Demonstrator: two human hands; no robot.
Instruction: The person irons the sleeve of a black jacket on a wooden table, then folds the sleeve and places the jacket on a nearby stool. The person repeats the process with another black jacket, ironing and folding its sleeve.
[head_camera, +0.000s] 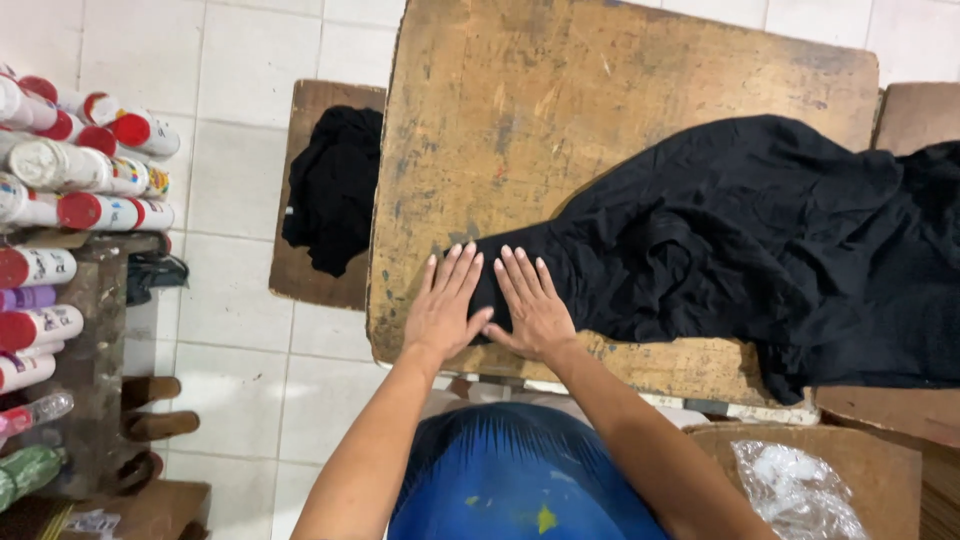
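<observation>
Black cloth (740, 230) under two flat hands, left (443, 310) and right (532, 305), on one wooden table (560, 90)

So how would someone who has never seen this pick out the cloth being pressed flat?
Find the worn wooden table in the middle. Both hands, left hand and right hand, lie flat on the near end of a large black cloth spread across its right side. The smaller black bundle sits apart on a stool.

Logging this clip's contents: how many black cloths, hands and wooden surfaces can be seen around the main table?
Black cloths: 2, a large cloth on the table and a small cloth on the stool.
Hands: 2, left hand and right hand, flat on the large cloth.
Wooden surfaces: 2, table and stool.
Total: 6
</observation>
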